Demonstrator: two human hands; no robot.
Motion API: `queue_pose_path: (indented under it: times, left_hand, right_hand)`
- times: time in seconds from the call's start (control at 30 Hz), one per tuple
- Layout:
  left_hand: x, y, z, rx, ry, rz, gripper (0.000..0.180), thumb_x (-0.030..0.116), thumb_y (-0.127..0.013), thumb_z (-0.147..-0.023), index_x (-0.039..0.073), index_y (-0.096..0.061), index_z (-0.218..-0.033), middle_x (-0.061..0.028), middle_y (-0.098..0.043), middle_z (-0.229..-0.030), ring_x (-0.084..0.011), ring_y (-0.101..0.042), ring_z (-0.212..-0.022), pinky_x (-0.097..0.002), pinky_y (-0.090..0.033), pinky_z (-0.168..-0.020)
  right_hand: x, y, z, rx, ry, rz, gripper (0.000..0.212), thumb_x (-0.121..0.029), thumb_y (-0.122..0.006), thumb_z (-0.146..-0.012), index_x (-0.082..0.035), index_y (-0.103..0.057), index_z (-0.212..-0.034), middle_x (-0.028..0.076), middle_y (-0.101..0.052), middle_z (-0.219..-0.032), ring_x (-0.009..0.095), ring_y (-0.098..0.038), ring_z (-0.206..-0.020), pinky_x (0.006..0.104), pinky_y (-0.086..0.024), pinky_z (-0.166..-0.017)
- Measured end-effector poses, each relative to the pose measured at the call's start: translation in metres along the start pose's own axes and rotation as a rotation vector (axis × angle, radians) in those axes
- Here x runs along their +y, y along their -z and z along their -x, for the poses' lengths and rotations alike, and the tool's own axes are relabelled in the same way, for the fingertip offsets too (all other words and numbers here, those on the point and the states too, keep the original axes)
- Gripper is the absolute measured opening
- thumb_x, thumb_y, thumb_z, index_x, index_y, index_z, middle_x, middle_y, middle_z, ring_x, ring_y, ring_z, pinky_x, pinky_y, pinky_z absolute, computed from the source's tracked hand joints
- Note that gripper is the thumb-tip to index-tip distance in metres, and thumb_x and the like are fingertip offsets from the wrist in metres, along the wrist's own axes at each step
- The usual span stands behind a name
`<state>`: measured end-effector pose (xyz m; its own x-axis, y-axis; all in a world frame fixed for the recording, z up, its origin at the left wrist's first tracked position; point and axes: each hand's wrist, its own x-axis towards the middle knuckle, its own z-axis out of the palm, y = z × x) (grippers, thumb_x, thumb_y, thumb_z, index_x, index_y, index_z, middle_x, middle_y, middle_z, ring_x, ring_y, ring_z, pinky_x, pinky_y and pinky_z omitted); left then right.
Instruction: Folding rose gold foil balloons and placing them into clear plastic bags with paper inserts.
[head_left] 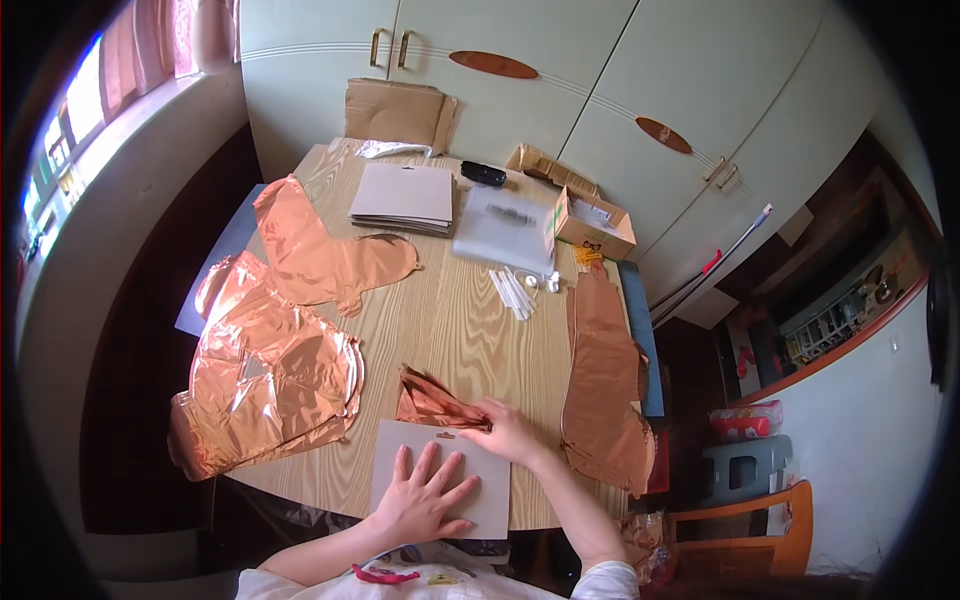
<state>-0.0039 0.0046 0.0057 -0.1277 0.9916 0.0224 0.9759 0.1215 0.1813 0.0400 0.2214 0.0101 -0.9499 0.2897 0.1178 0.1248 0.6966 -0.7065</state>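
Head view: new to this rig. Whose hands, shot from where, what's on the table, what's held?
No robot here: these are one person's bare hands. The single picture comes from the left of two fisheye cameras worn on the head, looking down, so straight edges bend near the rim. The left hand lies flat, fingers spread, on a grey card. The right hand grips folded copper-coloured foil at the card's far edge. Elsewhere on the wooden table: larger foil pieces at left, more foil at right, and, farther back, stacked cards, clear plastic, white sticks and an open box.
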Motion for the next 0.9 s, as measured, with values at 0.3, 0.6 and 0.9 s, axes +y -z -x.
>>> queue_pose_path:
  times: [0.3, 0.6, 0.9]
  left_hand:
    - [-0.011, -0.005, -0.004, 0.112, 0.005, 0.384, 0.062, 0.057, -0.055, -0.082, 0.017, -0.049, -0.129, -0.0128, -0.048, -0.132, -0.0348, -0.046, -0.120, -0.0518, -0.031, -0.103]
    - [-0.014, 0.011, -0.016, 0.048, 0.040, 0.442, 0.061, 0.054, -0.058, -0.080, 0.011, -0.052, -0.123, -0.0095, -0.054, -0.124, -0.0265, -0.048, -0.119, -0.0414, -0.035, -0.102]
    - [-0.032, -0.005, -0.005, -0.024, -0.066, 0.469, 0.051, 0.037, -0.063, -0.076, 0.008, -0.057, -0.117, -0.0110, -0.056, -0.119, -0.0251, -0.050, -0.116, -0.0412, -0.037, -0.100]
  right_hand:
    - [0.003, -0.024, 0.029, 0.050, 0.402, 0.091, 0.022, -0.008, -0.060, -0.080, -0.004, -0.067, -0.100, 0.011, -0.065, -0.112, 0.027, -0.062, -0.105, 0.0376, -0.050, -0.094]
    - [0.010, -0.025, 0.041, -0.011, 0.401, 0.140, 0.022, -0.007, -0.058, -0.081, -0.002, -0.064, -0.102, 0.009, -0.065, -0.113, 0.024, -0.061, -0.110, 0.0378, -0.049, -0.096]
    - [0.007, -0.023, 0.037, -0.040, 0.388, 0.142, 0.021, -0.009, -0.058, -0.082, -0.003, -0.064, -0.100, 0.009, -0.064, -0.113, 0.024, -0.061, -0.110, 0.0368, -0.048, -0.096]
